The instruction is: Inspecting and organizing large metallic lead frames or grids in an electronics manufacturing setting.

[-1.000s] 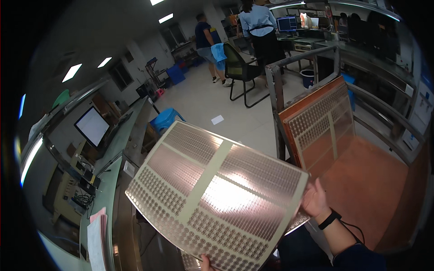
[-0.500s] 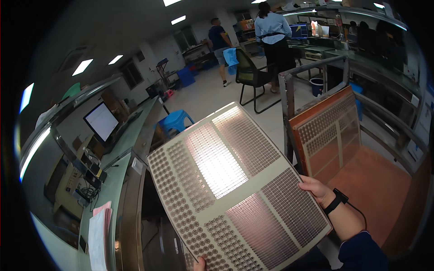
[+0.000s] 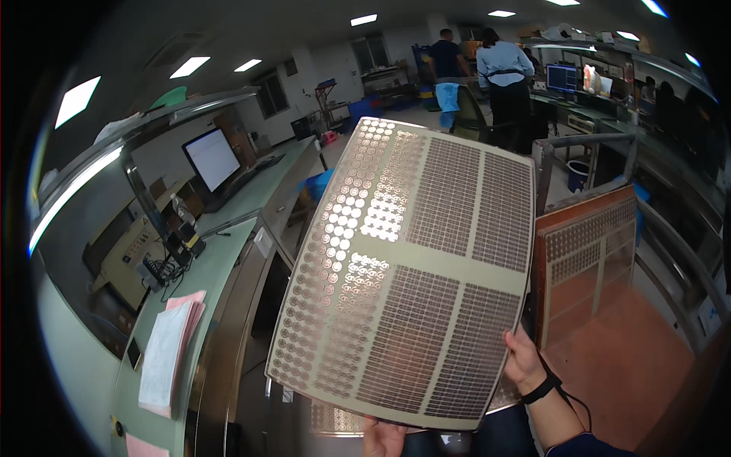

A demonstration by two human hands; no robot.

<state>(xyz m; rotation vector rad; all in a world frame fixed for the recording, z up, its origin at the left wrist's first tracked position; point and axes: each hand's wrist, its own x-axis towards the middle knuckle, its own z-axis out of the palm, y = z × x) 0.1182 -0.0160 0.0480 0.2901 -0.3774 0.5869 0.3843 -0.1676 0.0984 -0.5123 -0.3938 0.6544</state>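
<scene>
A large circuit board panel (image 3: pixel 403 247), pale with copper-coloured round and small rectangular patterns, is held up and tilted in front of me. My right hand (image 3: pixel 524 358) grips its right edge near the lower corner. Under the bottom edge, my left hand (image 3: pixel 383 438) pinches the panel, its fingers partly hidden. Light glints off the round patterns on the left. Below it, part of a second patterned panel (image 3: pixel 335 420) shows, mostly covered. To the right, another panel (image 3: pixel 590 263) leans against an orange-brown board in a metal frame.
At left, a green-topped bench (image 3: pixel 259 190) carries a monitor (image 3: pixel 212 158), cables and a pink-and-white paper stack (image 3: pixel 171 354). A metal-framed rack (image 3: pixel 586 141) with an orange-brown base (image 3: pixel 617 365) stands right. Two people (image 3: pixel 504 72) stand farther back by a chair.
The held panel has turned more upright and shifted up, and its glare has moved to the left side. My view has swung left; my left hand shows more at the bottom edge.
</scene>
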